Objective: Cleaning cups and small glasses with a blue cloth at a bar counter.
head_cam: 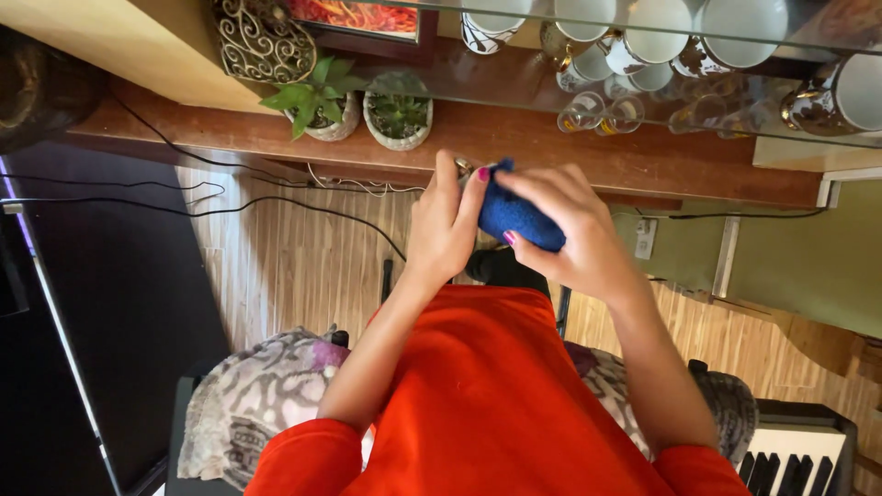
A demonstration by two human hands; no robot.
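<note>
Wooden shelf (551,147) runs across the top, two small potted succulents (397,119) on it. Below it, right hand (574,234) wraps a blue cloth (514,219); left hand (446,225) pinches a small, mostly hidden object against it.

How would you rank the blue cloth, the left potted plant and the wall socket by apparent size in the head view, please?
1. Left potted plant and blue cloth: look alike, and the cloth is nearer the camera and partly covered by the hands.
2. Wall socket.
</note>
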